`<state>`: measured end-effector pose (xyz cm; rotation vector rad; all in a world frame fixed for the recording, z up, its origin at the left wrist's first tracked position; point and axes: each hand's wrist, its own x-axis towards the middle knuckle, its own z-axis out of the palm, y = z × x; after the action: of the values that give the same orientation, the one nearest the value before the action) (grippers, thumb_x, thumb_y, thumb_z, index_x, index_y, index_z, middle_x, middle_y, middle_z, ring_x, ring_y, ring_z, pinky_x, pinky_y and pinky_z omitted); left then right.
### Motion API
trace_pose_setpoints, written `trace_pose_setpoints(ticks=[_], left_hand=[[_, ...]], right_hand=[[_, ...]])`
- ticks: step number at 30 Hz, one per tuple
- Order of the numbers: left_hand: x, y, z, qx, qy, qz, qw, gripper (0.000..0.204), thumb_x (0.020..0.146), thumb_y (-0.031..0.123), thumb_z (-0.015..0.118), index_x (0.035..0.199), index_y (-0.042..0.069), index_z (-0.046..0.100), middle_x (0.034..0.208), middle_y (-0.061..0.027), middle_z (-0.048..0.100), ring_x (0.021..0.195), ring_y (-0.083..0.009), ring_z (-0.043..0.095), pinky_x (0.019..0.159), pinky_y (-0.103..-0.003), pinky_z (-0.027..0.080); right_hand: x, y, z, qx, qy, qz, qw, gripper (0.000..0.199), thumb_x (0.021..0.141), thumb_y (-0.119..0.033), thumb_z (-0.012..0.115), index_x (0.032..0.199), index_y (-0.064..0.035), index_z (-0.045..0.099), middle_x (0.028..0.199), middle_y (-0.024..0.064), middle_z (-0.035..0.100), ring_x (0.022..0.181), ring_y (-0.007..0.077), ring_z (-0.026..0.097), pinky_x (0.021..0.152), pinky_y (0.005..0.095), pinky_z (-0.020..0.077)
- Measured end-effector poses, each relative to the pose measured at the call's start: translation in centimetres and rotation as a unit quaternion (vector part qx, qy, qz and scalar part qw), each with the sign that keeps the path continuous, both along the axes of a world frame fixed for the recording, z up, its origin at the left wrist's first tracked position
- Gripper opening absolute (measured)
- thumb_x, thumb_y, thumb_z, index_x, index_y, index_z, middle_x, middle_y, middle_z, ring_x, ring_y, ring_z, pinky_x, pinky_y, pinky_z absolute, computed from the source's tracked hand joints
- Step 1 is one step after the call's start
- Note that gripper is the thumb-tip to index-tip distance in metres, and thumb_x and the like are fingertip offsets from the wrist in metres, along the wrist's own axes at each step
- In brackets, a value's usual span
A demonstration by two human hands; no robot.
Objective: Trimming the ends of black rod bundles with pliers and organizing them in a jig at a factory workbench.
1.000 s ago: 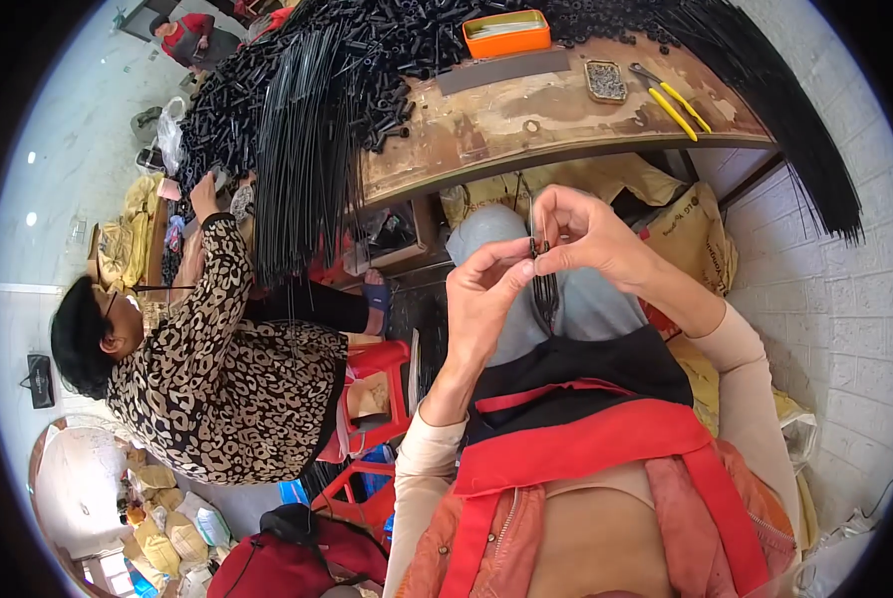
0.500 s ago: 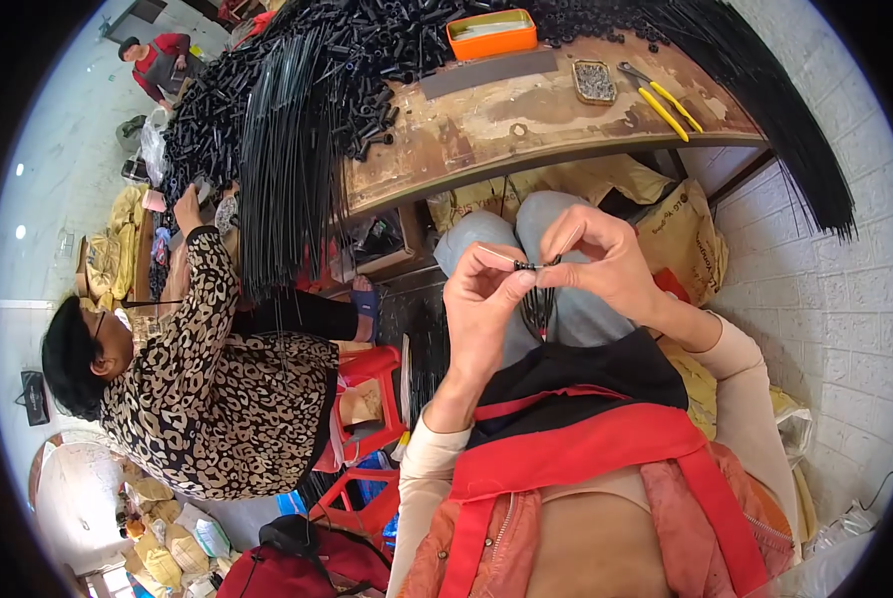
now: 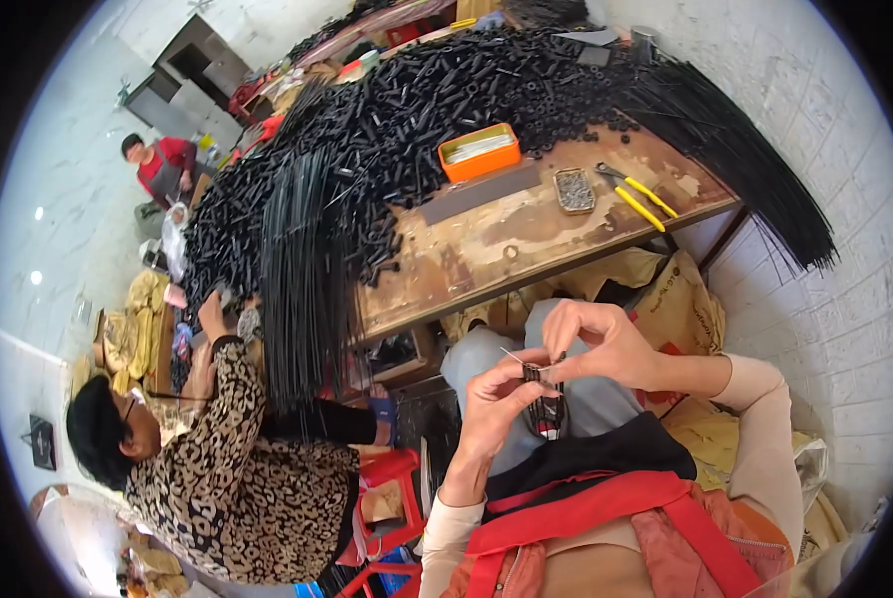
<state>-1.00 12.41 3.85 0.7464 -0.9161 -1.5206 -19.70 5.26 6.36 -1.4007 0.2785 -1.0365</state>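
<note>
Above my lap, my left hand (image 3: 496, 397) and my right hand (image 3: 606, 339) meet, thumbs and fingers pinched together. A small black part is gripped between the fingertips of both hands, partly hidden by them. From my left fingers a thin pale strip (image 3: 511, 355) sticks out; its kind is too small to make out. Just below the fingertips, several slim black pieces (image 3: 545, 411) with a bit of red at the lower end rest against my lap, over the grey trousers (image 3: 606, 391).
Ahead stands a worn wooden table (image 3: 446, 251) bearing heaped black tubes (image 3: 367, 130), bundles of black rods (image 3: 307, 269), an orange box (image 3: 478, 152), a small tray of metal bits (image 3: 574, 191) and yellow-handled pliers (image 3: 638, 197). A co-worker (image 3: 207, 458) sits at left; another person stands farther back.
My view has tilted up, so the table sits lower in the picture. Both hands remain pinched together, and the thin pale strip now sticks out more plainly from my left fingers.
</note>
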Motion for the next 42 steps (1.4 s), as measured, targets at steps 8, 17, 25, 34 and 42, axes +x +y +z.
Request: trace_pose_setpoints(ticks=[8,17,25,34,42], left_hand=[[2.1,-6.1,2.9,-0.003,-0.052,0.045,0.998,0.011,0.087,-0.003,0.063,0.097,0.000,0.067,0.102,-0.0164,0.069,0.101,-0.0314,0.067,0.078,-0.042,0.060],[2.2,-7.2,-1.3,0.049,-0.021,0.032,0.998,0.007,0.084,-0.006,0.067,0.088,0.000,0.066,0.102,-0.0119,0.066,0.102,-0.0296,0.065,0.080,-0.043,0.059],[2.4,-5.7,-1.1,0.033,-0.031,0.012,0.999,0.012,0.087,-0.004,0.066,0.096,0.000,0.060,0.108,-0.0083,0.062,0.097,-0.0143,0.061,0.085,-0.035,0.058],[0.7,-2.3,2.1,-0.049,-0.063,-0.047,0.996,0.027,0.087,-0.001,0.068,0.114,0.000,0.063,0.105,-0.0079,0.067,0.093,-0.0129,0.064,0.080,-0.030,0.057],[-0.7,0.5,3.7,-0.055,-0.023,-0.049,0.997,0.028,0.087,-0.001,0.068,0.115,0.000,0.064,0.105,-0.0080,0.068,0.093,-0.0130,0.064,0.079,-0.031,0.058]], right_hand=[[-3.6,-22.7,-0.3,-0.343,0.392,-0.193,0.832,0.017,0.090,-0.015,0.060,0.100,-0.0024,0.065,0.085,0.0150,0.068,0.077,0.0274,0.066,0.070,0.0349,0.0524],[-0.6,-33.4,-4.9,-0.377,0.537,-0.257,0.709,0.018,0.079,-0.010,0.066,0.095,-0.0011,0.065,0.084,0.0201,0.068,0.084,0.0373,0.066,0.071,0.0428,0.0529],[1.2,-18.1,3.2,-0.032,0.298,-0.012,0.954,0.021,0.082,-0.006,0.071,0.100,-0.0038,0.059,0.098,0.0029,0.065,0.087,0.0123,0.061,0.079,0.0289,0.0510],[-0.2,-4.1,9.0,-0.006,0.317,0.126,0.940,0.018,0.086,-0.012,0.070,0.097,-0.0007,0.062,0.092,0.0026,0.066,0.084,0.0089,0.062,0.077,0.0244,0.0500],[-1.8,-1.8,8.5,-0.007,0.250,0.096,0.963,0.019,0.086,-0.008,0.070,0.103,-0.0018,0.065,0.100,0.0039,0.067,0.097,0.0107,0.063,0.090,0.0270,0.0475]])
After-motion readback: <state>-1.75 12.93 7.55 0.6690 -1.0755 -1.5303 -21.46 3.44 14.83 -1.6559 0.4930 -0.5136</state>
